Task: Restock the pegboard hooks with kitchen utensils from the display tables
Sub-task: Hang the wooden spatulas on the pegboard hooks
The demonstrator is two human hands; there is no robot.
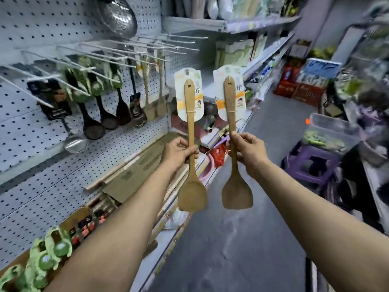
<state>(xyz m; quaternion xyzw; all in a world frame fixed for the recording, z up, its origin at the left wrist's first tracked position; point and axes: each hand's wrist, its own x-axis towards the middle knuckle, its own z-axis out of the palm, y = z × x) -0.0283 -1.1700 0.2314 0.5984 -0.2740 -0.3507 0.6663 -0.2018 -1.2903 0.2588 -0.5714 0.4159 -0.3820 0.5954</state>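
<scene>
Pegboard point(63, 28) with white hooks point(134, 46) lines narrow aisle's left side above grey floor point(242, 239); left hand point(179, 151) and right hand point(248, 149) each grip a carded wooden spatula point(192, 144) point(233, 144) upright mid-aisle.

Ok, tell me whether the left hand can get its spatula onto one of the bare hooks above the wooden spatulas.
Probably yes: the left hand holds its spatula upright, hang-hole uppermost, and nothing blocks the bare hooks.
</scene>
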